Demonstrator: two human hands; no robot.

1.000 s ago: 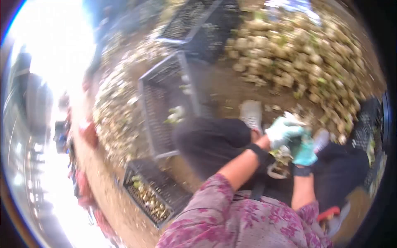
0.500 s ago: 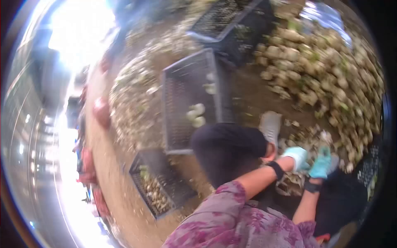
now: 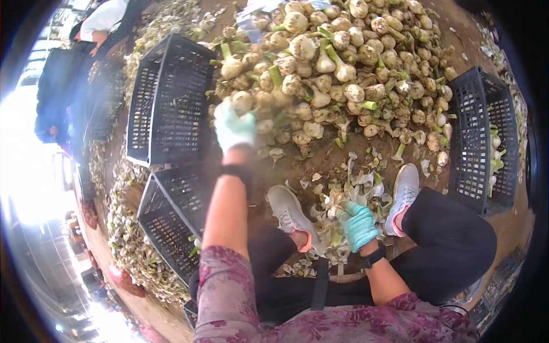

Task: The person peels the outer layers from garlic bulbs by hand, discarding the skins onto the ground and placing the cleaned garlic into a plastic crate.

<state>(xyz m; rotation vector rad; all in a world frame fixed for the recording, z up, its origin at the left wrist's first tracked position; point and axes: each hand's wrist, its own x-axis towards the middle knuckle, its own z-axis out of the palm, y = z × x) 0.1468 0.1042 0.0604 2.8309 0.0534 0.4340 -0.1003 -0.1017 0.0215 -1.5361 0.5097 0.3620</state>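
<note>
My left hand (image 3: pixel 234 127), in a pale mint glove and blurred by motion, reaches out at the near left side of a heap of garlic bulbs (image 3: pixel 354 68). One garlic bulb (image 3: pixel 242 102) is right by its fingertips; whether it is held cannot be made out. Low between my shoes, my right hand (image 3: pixel 358 226), in a turquoise glove, is closed with curled fingers over a litter of garlic skins (image 3: pixel 366 188). What it grips is hidden. Many bulbs are brown with soil, some with short green stems.
Black plastic crates stand at the left (image 3: pixel 171 103), lower left (image 3: pixel 171 217) and right (image 3: pixel 472 143), the right one with trimmed garlic in it. A plastic sheet (image 3: pixel 249 23) lies on the heap's far edge. Another person (image 3: pixel 106 23) bends at the upper left. Skins cover the ground leftward.
The view has swung from the left-hand crates to the heap. My left hand has left my right hand's side and stretched forward to the bulbs. My right hand stays low by the skins.
</note>
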